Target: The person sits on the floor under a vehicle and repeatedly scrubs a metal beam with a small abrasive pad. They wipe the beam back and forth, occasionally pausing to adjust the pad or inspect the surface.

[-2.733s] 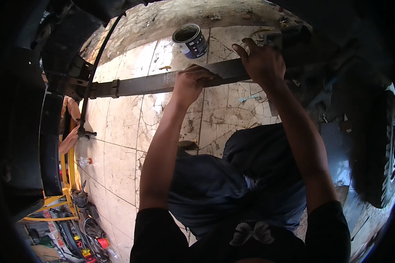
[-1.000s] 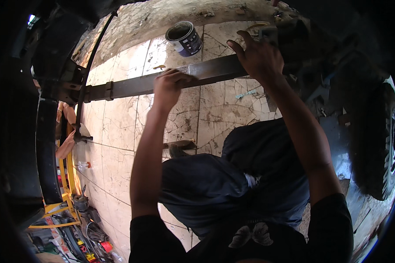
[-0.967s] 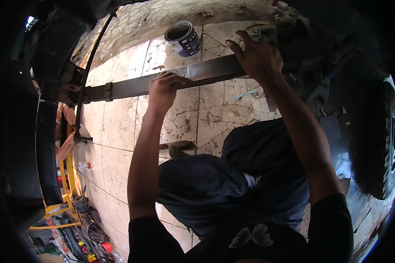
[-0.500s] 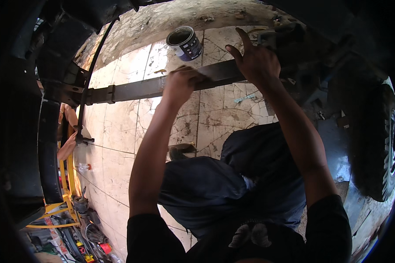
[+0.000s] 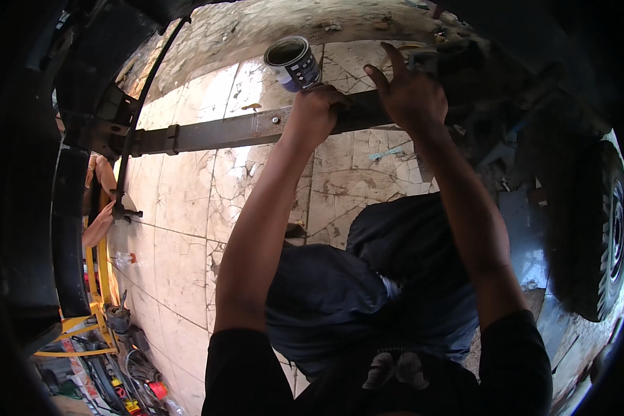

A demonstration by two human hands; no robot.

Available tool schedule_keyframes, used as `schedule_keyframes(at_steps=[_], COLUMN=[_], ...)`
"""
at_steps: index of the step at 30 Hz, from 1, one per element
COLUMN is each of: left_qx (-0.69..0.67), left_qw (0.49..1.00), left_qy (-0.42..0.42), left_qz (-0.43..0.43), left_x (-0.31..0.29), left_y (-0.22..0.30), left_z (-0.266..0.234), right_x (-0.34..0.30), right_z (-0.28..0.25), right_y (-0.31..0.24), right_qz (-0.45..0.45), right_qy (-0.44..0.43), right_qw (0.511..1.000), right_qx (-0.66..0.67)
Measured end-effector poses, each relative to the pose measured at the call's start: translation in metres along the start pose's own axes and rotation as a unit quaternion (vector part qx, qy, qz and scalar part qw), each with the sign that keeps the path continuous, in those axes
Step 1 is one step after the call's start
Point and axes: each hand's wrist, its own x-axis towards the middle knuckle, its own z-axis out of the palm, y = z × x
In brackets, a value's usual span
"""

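Observation:
A long, dark leaf spring [image 5: 222, 130] runs across in front of me, with a clip around its left part. My left hand [image 5: 315, 115] is over its middle, fingers curled; something dark may be under them, but I cannot make it out. Beyond that hand stands an open paint can [image 5: 295, 66], upright on the tiles. My right hand [image 5: 416, 100] is at the right part of the spring, thumb and index finger stretched apart. Its other fingers are partly hidden, and I see nothing held in it.
Another person's hands [image 5: 100, 225] are by a dark rod [image 5: 142, 114] at the left. A wheel [image 5: 613, 243] stands at the right. Tools and parts [image 5: 128, 374] lie at lower left, near a yellow frame [image 5: 98, 277]. Cracked tiles [image 5: 177, 260] cover the floor.
My left hand has slid right along the leaf spring, uncovering a bolt head on it. My right hand has shifted slightly right, its fingers held much the same.

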Motion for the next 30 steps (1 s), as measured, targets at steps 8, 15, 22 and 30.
schedule_keyframes(at_steps=[8, 15, 22, 30], left_qx=[0.053, 0.006, 0.045, -0.022], left_qw=[0.996, 0.999, 0.998, 0.999], left_qy=[-0.036, 0.002, -0.031, -0.026], left_qz=[-0.069, -0.034, -0.043, 0.016], left_x=[-0.055, -0.001, -0.019, -0.001], left_y=[-0.003, -0.001, -0.009, -0.003], left_z=[-0.040, -0.006, -0.024, -0.005], right_x=[-0.002, -0.002, 0.000, -0.002], right_z=[0.002, 0.004, 0.005, 0.007], right_y=[0.002, -0.003, 0.006, 0.002], right_qz=[-0.003, -0.005, -0.007, -0.038], right_qy=[0.042, 0.025, 0.032, 0.089], right_qw=[0.998, 1.000, 0.999, 0.995], right_qx=[-0.040, -0.013, 0.006, -0.033])
